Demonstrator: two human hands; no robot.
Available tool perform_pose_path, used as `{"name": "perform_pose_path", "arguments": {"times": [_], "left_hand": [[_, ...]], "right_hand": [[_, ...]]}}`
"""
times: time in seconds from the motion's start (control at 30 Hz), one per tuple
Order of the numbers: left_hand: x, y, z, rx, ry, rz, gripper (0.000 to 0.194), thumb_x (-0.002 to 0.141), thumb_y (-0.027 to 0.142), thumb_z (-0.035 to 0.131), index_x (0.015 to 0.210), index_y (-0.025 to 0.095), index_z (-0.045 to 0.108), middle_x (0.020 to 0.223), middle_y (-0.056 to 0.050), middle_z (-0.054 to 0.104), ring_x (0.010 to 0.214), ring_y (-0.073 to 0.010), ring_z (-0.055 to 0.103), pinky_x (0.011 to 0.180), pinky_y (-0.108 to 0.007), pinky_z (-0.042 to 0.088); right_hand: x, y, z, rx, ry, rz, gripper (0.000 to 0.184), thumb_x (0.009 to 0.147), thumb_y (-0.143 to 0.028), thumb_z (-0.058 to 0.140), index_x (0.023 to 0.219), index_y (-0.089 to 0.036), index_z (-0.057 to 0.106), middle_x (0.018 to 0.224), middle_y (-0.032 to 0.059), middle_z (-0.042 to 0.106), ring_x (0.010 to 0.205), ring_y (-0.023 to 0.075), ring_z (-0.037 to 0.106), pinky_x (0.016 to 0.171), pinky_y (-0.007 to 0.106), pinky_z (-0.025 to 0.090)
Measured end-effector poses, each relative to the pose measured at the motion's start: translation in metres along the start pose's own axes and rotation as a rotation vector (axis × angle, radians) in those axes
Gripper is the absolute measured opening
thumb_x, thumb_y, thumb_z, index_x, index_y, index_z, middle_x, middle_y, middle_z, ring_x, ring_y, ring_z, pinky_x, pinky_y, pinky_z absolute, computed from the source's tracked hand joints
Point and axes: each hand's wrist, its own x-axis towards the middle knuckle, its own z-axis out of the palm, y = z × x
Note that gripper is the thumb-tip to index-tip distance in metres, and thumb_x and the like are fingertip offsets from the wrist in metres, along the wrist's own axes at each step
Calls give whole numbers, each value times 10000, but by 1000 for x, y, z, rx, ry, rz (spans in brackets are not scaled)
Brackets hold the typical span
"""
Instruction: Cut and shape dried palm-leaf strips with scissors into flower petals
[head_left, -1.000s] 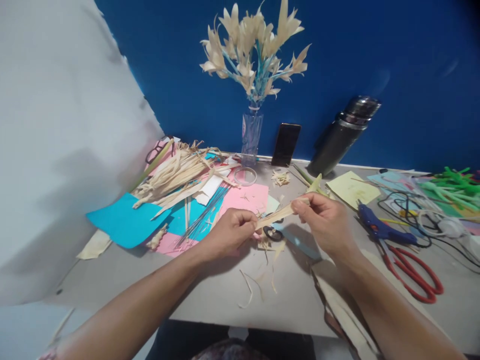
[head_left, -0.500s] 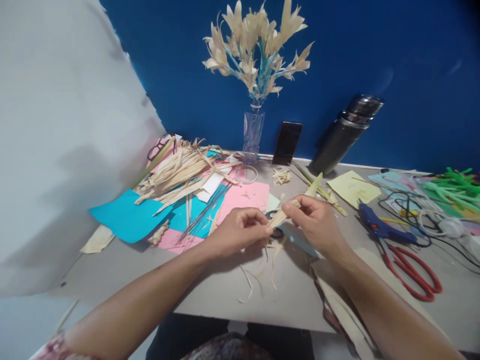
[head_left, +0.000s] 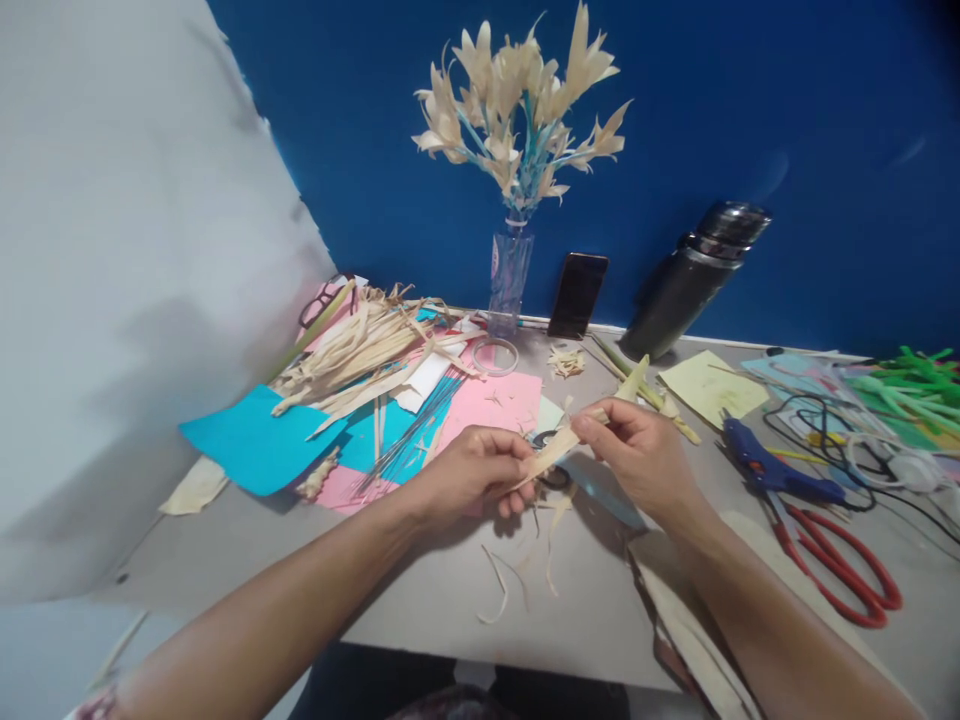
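Note:
A pale strip of dried husk (head_left: 553,454) stretches between my two hands above the table. My left hand (head_left: 480,468) pinches its lower left end, fingers curled beneath. At the upper right end, the thumb and fingers of my right hand (head_left: 630,445) close on the same strip. Dark-handled scissors (head_left: 555,478) lie under the strip, partly hidden by it and my hands. Thin husk scraps (head_left: 495,590) are scattered on the tabletop just below.
A bundle of dried husks (head_left: 360,345) lies on blue paper (head_left: 262,440) at left. Behind stand a bottle (head_left: 510,285) with husk flowers, a phone (head_left: 577,295) and a leaning flask (head_left: 694,280). To the right are a blue glue gun (head_left: 780,470) and red-handled scissors (head_left: 840,565).
My left hand has shifted slightly down and left along the strip, so more of it shows between my hands. The whole view has moved a little.

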Motion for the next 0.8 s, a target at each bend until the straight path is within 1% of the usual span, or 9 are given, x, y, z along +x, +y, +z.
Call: {"name": "perform_pose_path", "arguments": {"times": [0.13,0.23,0.37,0.5,0.57,0.67,0.8], "left_hand": [[-2,6,-4,2,-130,-56,113,711,178,686,791,97,687,688,-89,716,496,-126,642,459,-196,479],[-3,7,-8,35,-169,-66,132,716,176,701,819,96,684,776,-119,749,533,-136,672,457,-188,484],[-4,7,-11,38,-172,-77,134,725,196,715,808,108,658,792,-135,758,554,-158,693,446,-192,484],[-7,10,-8,25,-167,-73,135,728,208,721,781,129,625,728,-115,749,533,-161,685,454,-201,485],[-8,10,-5,14,-161,-62,131,729,209,717,755,132,614,692,-107,737,549,-155,683,499,-209,501],[-7,7,-3,9,-145,-5,140,728,221,719,748,128,616,707,-114,736,585,-150,680,571,-238,522],[-1,-3,-1,74,-60,54,189,736,271,740,748,131,614,692,-111,725,573,-157,673,553,-247,504]], "right_hand": [[1,1,-1,-39,36,12,230,818,-376,665,741,-160,687,639,-9,602,569,128,496,563,241,393],[4,1,-6,-83,67,27,246,823,-401,661,749,-168,690,637,-12,596,571,130,493,557,243,387],[7,0,-13,-123,111,17,255,834,-412,649,758,-173,696,606,-15,587,551,133,485,545,247,384],[8,-1,-17,-122,140,-3,257,829,-411,658,754,-168,691,586,-16,571,545,137,482,536,251,383],[7,-1,-16,-107,131,3,264,834,-420,656,763,-168,689,585,-19,563,549,137,485,533,248,381],[4,-2,-11,-68,100,9,260,837,-415,656,749,-171,678,608,-18,574,557,131,492,544,244,385],[-2,-5,0,-22,45,11,239,822,-389,673,726,-170,667,637,-12,603,559,125,496,549,240,389]]}}
